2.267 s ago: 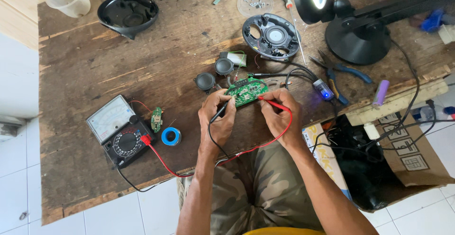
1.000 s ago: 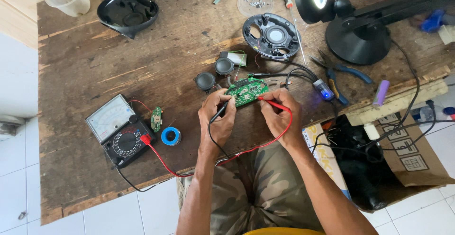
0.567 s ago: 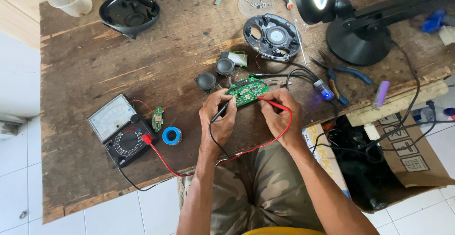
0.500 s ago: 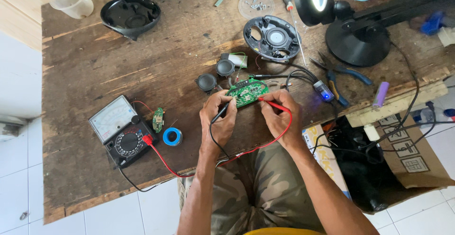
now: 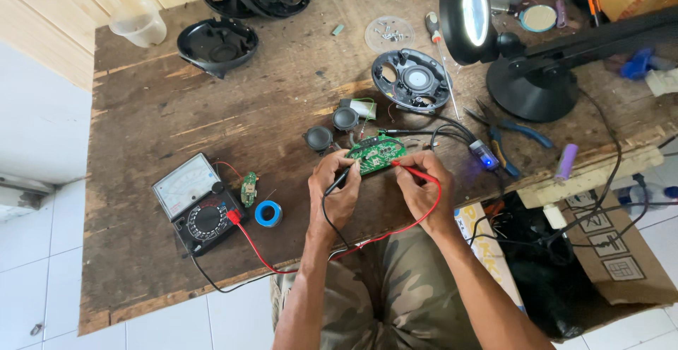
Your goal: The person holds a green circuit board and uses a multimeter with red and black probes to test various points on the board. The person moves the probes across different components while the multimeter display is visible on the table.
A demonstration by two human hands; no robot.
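Probing a green circuit board (image 5: 376,155) with both leads. Over the last couple of seconds nothing on the bench has moved; only our view drifted, so contact looks held for a reading. Well left of our fingers sits the analog multimeter (image 5: 198,202), then a blue tape roll (image 5: 268,214). Left hand (image 5: 335,191) pinches the black probe (image 5: 337,181), right hand (image 5: 422,191) pinches the red probe (image 5: 413,172), tips on the board between them. Needle position and exact pads: too small to tell.
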